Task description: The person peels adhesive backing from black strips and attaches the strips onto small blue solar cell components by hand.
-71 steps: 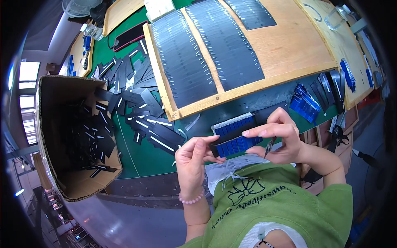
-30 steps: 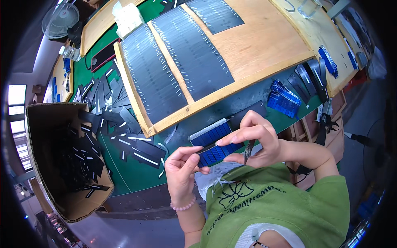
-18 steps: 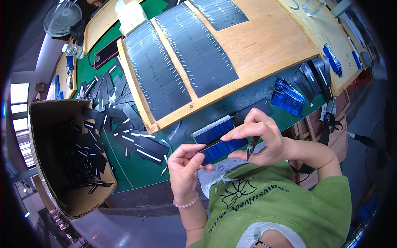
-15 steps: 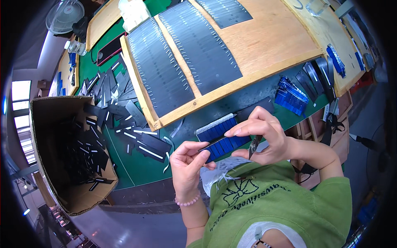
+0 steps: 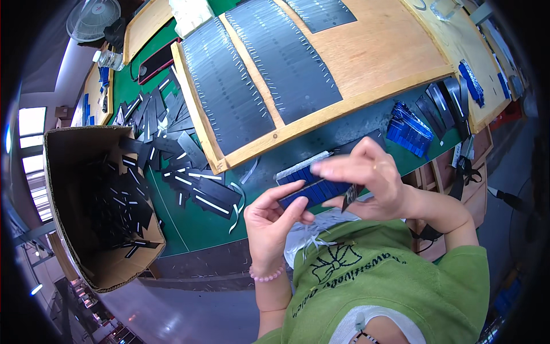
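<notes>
- Change: right hand (image 5: 381, 183) has lifted its index finger off the upper edge of the blue panel (image 5: 322, 191); fingertips now blurred, raised over the far side of the piece. Its thumb remains by the near edge; contact cannot be told.
- Left hand (image 5: 272, 221) unchanged: thumb and forefinger pinching the panel's left end, piece tilted, off the surface (image 5: 197, 232), just beyond the wearer's lap.
- Reading: with the right forefinger away, the left pinch seems to bear most of the load; handling of this piece looks unfinished.
- Right hand otherwise loosely spread in front, with a dark pointed tool (image 5: 350, 198) gripped under the palm, tip downward; exact kind unclear.
- Panel: slim, oblong, glossy deep blue, divided crosswise into narrow segments; dark band along the top edge.
- Directly beyond both hands: second blue piece (image 5: 292, 176), similar segments, rough whitish far edge; lying flat.
- Outward of the right hand: bundle of blue strips (image 5: 409, 132), shiny, loosely fanned.
- Farther ahead of the hands: wooden tray (image 5: 335, 117), pale plywood and raised rim, carrying black overlapping sheets (image 5: 229, 86), smooth, short white tabs along their sides.
- Left of the left hand: scattered flat black strips (image 5: 200, 189), some white-lined; past them, open cardboard box (image 5: 123, 269), corrugated, more black strips inside.
</notes>
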Tool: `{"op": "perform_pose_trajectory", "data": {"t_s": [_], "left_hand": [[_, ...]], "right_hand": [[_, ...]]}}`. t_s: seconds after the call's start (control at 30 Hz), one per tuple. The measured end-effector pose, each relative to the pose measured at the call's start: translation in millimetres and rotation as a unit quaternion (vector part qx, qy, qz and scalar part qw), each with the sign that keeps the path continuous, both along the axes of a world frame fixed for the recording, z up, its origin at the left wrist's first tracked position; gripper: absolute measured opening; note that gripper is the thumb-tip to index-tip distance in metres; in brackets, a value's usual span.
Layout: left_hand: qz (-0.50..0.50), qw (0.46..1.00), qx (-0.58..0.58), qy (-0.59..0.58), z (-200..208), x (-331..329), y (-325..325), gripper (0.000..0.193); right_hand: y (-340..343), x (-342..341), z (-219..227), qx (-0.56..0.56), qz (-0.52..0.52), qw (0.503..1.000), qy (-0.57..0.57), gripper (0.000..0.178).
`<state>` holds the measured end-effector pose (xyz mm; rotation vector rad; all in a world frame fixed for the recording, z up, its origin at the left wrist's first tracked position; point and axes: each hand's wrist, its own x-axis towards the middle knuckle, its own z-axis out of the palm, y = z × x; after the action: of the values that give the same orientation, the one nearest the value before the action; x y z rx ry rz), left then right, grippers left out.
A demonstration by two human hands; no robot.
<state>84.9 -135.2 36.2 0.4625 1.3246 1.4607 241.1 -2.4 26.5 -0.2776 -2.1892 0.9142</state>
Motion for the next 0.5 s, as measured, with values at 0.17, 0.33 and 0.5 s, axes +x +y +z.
{"op": "perform_pose_trajectory", "data": {"t_s": [0.17, 0.33, 0.5], "left_hand": [[0.067, 0.998, -0.003, 0.009, -1, 3, 4, 0.027], [0.087, 0.996, 0.008, 0.028, 3, 7, 6, 0.023], [0.091, 0.995, 0.006, 0.042, 2, 7, 6, 0.022]], "right_hand": [[-8, -2, 10, -0.129, -0.11, 0.983, -0.069, 0.068], [-17, -6, 6, -0.202, -0.103, 0.971, -0.078, 0.064], [-17, -8, 5, -0.214, -0.102, 0.969, -0.069, 0.065]]}}
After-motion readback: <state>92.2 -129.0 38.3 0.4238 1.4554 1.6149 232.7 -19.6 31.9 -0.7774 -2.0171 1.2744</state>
